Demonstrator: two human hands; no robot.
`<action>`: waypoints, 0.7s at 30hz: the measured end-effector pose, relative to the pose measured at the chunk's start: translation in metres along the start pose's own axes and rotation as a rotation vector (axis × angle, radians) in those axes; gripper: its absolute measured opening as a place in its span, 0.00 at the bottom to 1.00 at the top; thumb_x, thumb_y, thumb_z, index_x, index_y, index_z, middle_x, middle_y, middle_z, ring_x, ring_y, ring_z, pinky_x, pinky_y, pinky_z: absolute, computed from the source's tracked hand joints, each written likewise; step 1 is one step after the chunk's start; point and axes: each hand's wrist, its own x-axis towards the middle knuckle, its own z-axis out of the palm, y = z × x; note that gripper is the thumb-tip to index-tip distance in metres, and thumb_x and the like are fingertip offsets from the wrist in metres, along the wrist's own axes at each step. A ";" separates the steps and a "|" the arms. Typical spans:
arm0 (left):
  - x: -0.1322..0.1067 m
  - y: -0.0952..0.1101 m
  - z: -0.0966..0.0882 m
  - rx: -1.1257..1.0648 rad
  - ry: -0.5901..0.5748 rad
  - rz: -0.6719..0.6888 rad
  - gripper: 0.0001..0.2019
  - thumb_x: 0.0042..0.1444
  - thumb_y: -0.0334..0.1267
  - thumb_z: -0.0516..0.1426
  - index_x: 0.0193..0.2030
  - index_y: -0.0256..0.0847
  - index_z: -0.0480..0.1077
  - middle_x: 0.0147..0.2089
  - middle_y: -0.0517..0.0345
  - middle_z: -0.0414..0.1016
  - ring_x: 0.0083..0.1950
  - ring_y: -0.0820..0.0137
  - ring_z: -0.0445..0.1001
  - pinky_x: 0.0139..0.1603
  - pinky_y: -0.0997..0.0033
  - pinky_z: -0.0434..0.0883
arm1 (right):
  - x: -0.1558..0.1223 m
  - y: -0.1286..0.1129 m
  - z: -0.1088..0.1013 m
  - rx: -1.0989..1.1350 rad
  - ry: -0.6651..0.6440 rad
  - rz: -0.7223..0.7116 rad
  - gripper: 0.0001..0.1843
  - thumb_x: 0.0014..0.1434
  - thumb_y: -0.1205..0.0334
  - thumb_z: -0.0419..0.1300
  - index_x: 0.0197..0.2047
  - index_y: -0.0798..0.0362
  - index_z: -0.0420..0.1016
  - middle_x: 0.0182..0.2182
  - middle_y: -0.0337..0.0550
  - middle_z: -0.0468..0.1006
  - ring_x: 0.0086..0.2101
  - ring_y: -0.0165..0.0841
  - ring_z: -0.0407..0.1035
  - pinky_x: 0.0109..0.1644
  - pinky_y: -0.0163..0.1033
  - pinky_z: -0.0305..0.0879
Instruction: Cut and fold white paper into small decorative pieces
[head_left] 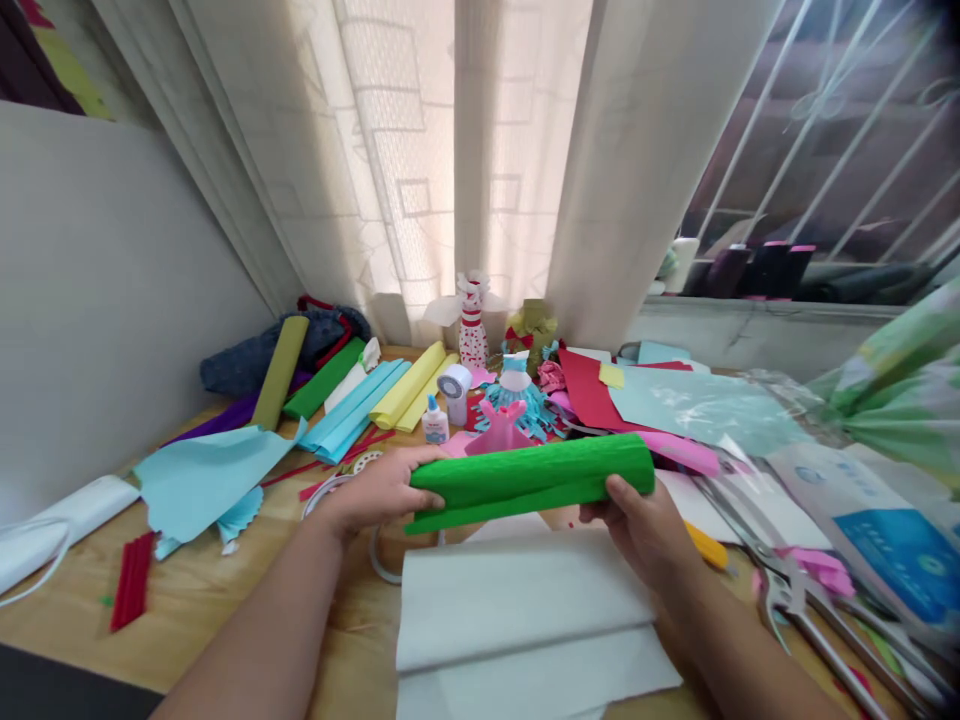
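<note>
A bright green roll of crepe paper [532, 480] is held level above the table between my two hands. My left hand [390, 487] grips its left end, thumb on the near side. At the right end, my right hand [634, 515] closes round the roll with the thumb in front. Below it lies folded white paper [525, 600], its near flap overlapping another white layer. Just behind the roll stand a pink paper dress [501, 428], a small glue bottle [435, 420] and a white handheld device [455, 393].
Crepe paper rolls in yellow [412, 388], blue [356, 408] and olive [281, 372] lie at the back left. Large scissors [784, 585] and a yellow-handled cutter [706, 547] rest at the right. A white power strip [67, 525] sits at the left edge.
</note>
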 end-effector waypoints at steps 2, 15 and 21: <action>0.001 -0.006 -0.005 -0.033 0.022 -0.051 0.20 0.44 0.31 0.60 0.47 0.42 0.70 0.43 0.61 0.75 0.45 0.64 0.72 0.43 0.71 0.68 | 0.005 0.002 0.003 0.021 0.023 0.019 0.20 0.45 0.51 0.67 0.38 0.52 0.68 0.22 0.36 0.73 0.19 0.29 0.69 0.23 0.35 0.67; -0.003 -0.028 -0.014 -0.221 0.163 -0.104 0.21 0.41 0.42 0.66 0.44 0.39 0.71 0.33 0.59 0.73 0.29 0.70 0.71 0.23 0.77 0.65 | 0.011 0.005 -0.001 0.008 0.002 0.043 0.18 0.45 0.56 0.69 0.38 0.51 0.73 0.27 0.37 0.76 0.24 0.29 0.70 0.30 0.35 0.68; -0.014 -0.055 -0.040 -0.329 0.619 0.021 0.32 0.32 0.58 0.64 0.41 0.37 0.70 0.30 0.54 0.74 0.27 0.65 0.72 0.23 0.70 0.69 | 0.003 -0.006 -0.012 -0.031 -0.205 -0.105 0.21 0.48 0.47 0.65 0.42 0.51 0.75 0.30 0.44 0.78 0.30 0.35 0.71 0.36 0.40 0.68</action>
